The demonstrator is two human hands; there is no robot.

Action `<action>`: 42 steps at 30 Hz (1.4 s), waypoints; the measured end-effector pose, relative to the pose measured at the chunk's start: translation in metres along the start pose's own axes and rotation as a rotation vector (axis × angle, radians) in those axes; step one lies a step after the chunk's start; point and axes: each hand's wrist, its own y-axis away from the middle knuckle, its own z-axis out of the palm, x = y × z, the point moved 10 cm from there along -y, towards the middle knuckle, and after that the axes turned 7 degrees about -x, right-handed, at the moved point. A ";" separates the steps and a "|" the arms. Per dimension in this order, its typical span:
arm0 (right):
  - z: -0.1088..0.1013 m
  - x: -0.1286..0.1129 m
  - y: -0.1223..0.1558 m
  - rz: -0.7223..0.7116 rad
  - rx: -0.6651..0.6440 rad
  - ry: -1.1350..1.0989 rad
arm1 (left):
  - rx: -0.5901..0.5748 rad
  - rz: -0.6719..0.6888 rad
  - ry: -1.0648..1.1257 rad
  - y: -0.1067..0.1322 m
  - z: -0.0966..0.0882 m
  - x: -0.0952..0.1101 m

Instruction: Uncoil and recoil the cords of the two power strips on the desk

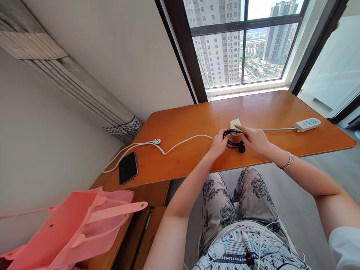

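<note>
A coiled black power cord (pixel 232 144) is held between my two hands above the near edge of the wooden table. My left hand (pixel 219 143) grips the loop's left side with thumb and fingers. On the other side, my right hand (pixel 254 140) pinches the coil near its upper right. The cord's black plug (pixel 241 147) hangs below the right fingers. Just behind the coil lies a white socket block (pixel 235 123), partly covered by the hands and cord. Fingertip contact is partly hidden.
On the brown table (pixel 180 165), a white power strip (pixel 307 124) lies at the right and a white cable (pixel 185 141) runs left to a white plug (pixel 156 141). A dark phone (pixel 128 168) rests near the left corner. An open pink bag (pixel 75 221) stands lower left.
</note>
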 end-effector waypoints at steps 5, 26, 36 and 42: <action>-0.019 0.034 -0.011 -0.063 0.066 0.038 | -0.100 -0.059 0.159 0.010 0.005 -0.013; 0.016 0.009 -0.023 -0.242 -0.033 0.216 | 0.085 -0.246 0.799 0.021 -0.009 -0.022; -0.010 0.016 -0.020 -0.109 0.184 0.179 | -0.053 -0.021 0.921 0.044 0.021 0.009; -0.010 0.015 -0.015 -0.064 0.165 0.296 | 0.038 0.003 0.839 0.053 0.027 0.014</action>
